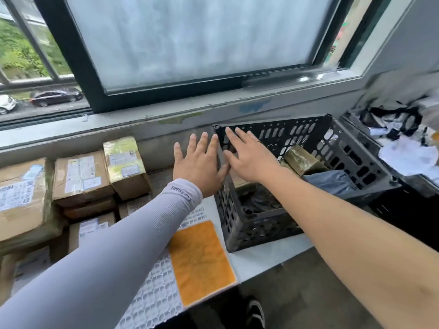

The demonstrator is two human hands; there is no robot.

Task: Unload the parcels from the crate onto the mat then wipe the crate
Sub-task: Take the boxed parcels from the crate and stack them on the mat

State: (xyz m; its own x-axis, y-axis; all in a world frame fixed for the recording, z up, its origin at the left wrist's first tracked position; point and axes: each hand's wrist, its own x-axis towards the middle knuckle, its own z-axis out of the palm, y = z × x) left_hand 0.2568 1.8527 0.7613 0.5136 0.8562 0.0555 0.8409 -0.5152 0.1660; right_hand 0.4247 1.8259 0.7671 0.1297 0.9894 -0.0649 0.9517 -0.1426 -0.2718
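A black slotted plastic crate (249,224) stands on the table under the window. Inside it lie a tape-wrapped brown parcel (303,161) and a grey bag parcel (330,181). My left hand (198,167), in a grey sleeve, is spread flat just outside the crate's left wall. My right hand (249,157) reaches over the crate's far-left corner with fingers apart, holding nothing. An orange cloth (202,262) lies on the white patterned mat (154,293) in front of the crate. Several cardboard parcels (83,176) are stacked on the left.
A second black crate (403,193) full of crumpled paper and dark items sits at the right. The window sill (142,119) runs behind everything. The table's front edge is near, with a shoe (255,314) on the floor below.
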